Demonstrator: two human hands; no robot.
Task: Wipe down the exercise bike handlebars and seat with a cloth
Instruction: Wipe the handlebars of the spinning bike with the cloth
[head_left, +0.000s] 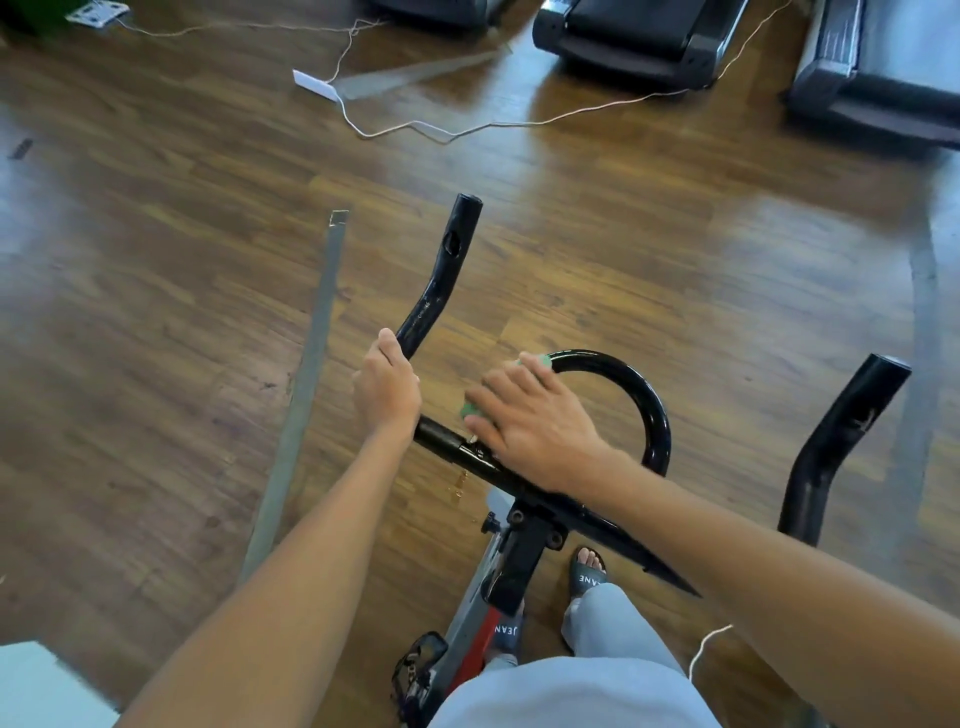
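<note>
The left hand (387, 387) curls its fingers around the left horn of the black handlebars (623, 374), while the right hand (535, 421), fingers straight and slightly spread, presses a green cloth (470, 409) flat beneath them onto the central loop.

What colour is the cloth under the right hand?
Green; the cloth peeks out beneath the right hand on the black handlebar, head view.

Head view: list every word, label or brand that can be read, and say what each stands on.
"ANE", seen upside down, on the strap of the black sandal; the letters before it are hidden.
"JEAN", seen upside down, on the other sandal's strap beside the bike frame; the rest is hidden.
No lettering shows on the handlebars or the green cloth.
</note>
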